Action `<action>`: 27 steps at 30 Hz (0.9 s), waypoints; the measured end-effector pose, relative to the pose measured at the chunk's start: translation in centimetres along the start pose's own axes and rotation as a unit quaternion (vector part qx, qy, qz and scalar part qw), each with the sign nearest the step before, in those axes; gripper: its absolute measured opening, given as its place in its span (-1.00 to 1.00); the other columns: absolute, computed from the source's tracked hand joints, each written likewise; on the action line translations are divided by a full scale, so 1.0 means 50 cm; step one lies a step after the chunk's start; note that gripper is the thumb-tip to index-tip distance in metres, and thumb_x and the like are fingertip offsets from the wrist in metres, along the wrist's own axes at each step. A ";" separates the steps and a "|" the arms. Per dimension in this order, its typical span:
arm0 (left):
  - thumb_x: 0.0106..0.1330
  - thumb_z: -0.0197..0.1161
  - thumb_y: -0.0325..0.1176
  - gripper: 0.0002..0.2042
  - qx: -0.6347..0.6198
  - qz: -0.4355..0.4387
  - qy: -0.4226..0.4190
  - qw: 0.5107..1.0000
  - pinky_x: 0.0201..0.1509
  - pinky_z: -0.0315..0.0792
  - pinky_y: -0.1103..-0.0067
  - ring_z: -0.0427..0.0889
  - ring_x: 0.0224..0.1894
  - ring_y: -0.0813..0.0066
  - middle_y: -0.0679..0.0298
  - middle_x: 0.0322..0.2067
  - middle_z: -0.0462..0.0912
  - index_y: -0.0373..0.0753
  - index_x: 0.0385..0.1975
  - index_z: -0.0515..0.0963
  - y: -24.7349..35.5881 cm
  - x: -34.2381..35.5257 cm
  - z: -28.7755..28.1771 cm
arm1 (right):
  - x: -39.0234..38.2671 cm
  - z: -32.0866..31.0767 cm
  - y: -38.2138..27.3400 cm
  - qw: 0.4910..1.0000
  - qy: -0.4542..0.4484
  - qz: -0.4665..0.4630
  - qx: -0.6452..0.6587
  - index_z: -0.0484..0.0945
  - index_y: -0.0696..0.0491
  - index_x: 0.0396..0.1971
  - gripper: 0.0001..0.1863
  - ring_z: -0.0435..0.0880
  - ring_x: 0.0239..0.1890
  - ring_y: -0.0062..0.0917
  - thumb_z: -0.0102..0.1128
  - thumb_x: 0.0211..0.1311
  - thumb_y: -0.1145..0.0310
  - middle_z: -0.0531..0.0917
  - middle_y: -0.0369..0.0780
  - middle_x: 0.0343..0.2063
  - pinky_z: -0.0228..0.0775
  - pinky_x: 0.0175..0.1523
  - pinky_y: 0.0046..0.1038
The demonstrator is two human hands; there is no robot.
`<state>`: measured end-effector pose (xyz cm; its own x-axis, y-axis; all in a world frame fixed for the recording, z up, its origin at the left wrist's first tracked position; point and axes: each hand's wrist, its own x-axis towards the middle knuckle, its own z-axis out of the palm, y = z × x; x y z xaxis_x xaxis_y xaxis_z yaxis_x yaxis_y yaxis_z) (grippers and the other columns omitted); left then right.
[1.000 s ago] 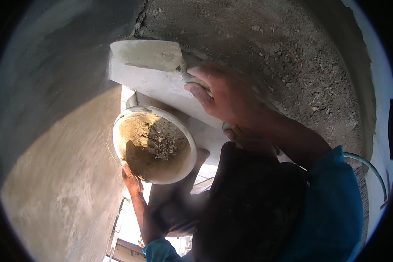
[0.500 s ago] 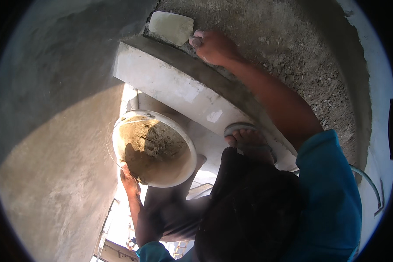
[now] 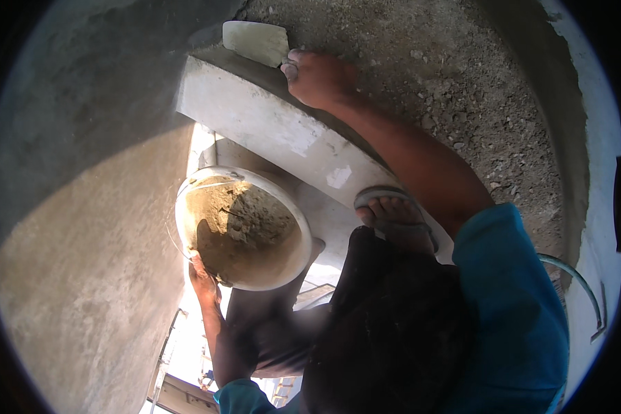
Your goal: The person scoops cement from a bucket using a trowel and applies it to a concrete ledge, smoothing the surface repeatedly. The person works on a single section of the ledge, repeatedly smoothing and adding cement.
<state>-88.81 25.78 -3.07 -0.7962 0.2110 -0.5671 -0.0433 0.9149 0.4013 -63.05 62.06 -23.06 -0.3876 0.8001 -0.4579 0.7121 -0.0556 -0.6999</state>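
Right hand (image 3: 317,77) clenched round plastering trowel (image 3: 257,43) (handle hidden from me in fist), blade out past bucket (image 3: 298,261), at white-faced ledge (image 3: 269,114). Left hand (image 3: 205,281) gripping bucket's near-left rim. Inside bucket, mortar (image 3: 252,214), partly sunlit. Right of bucket, sandalled foot (image 3: 397,217), toes showing.

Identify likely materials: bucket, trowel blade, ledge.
Bucket: probably plastic, matte off-white; smooth, thick rounded rim.
Trowel blade: likely metal, thin and flat; dull pale surface leaves it open.
Ledge: seemingly concrete or masonry, white-coated; scuffed, patchy face.
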 end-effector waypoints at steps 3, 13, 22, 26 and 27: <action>0.54 0.05 0.15 -0.44 0.010 -0.012 -0.016 1.000 -0.57 0.27 0.66 0.46 -0.54 0.66 0.28 -0.26 0.63 -0.34 0.09 0.47 0.018 -0.005 0.003 | 0.002 0.009 0.004 1.000 0.016 -0.002 0.018 0.66 -0.02 -0.15 -0.69 0.73 -0.08 -0.21 0.05 0.38 0.11 0.74 -0.12 -0.17 0.52 0.01 -0.09; 0.55 0.04 0.14 -0.41 -0.025 -0.014 -0.032 0.999 -0.16 0.51 0.56 0.62 -0.12 0.46 0.18 -0.01 0.63 -0.36 0.18 0.43 0.021 -0.007 0.008 | -0.027 0.015 -0.006 0.994 0.074 -0.067 0.042 0.68 -0.01 -0.02 -0.64 0.74 -0.10 -0.18 0.18 0.35 0.09 0.74 -0.12 -0.14 0.58 -0.01 -0.14; 0.57 -0.02 0.15 -0.38 0.053 -0.087 -0.024 0.995 0.05 0.48 0.53 0.58 0.04 0.42 0.15 0.06 0.60 -0.37 0.22 0.44 0.050 -0.003 0.001 | -0.053 -0.033 -0.019 0.991 0.054 -0.074 0.094 0.67 0.03 -0.02 -0.64 0.74 -0.11 -0.18 0.16 0.37 0.12 0.74 -0.12 -0.14 0.57 0.00 -0.16; 0.55 -0.01 0.19 -0.34 0.014 -0.041 -0.007 0.999 0.12 0.45 0.51 0.57 0.07 0.40 0.13 0.08 0.60 -0.38 0.23 0.45 0.014 0.011 -0.017 | -0.172 -0.107 -0.025 0.964 0.017 -0.248 0.094 0.68 0.02 -0.15 -0.73 0.74 -0.21 -0.23 0.19 0.34 0.17 0.71 -0.18 -0.26 0.57 -0.09 -0.17; 0.54 -0.01 0.20 -0.34 0.027 -0.051 -0.011 0.998 0.14 0.44 0.50 0.56 0.08 0.39 0.12 0.09 0.59 -0.38 0.23 0.44 0.019 0.012 -0.014 | -0.212 -0.146 -0.045 0.955 -0.034 -0.286 0.064 0.67 0.01 -0.17 -0.75 0.74 -0.24 -0.25 0.21 0.33 0.17 0.70 -0.20 -0.29 0.57 -0.11 -0.18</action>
<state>-89.75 26.50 -2.51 -0.7759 0.1220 -0.6189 -0.0913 0.9490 0.3016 -56.26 58.09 -12.64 -0.7327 0.6805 -0.0112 0.2961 0.3040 -0.9055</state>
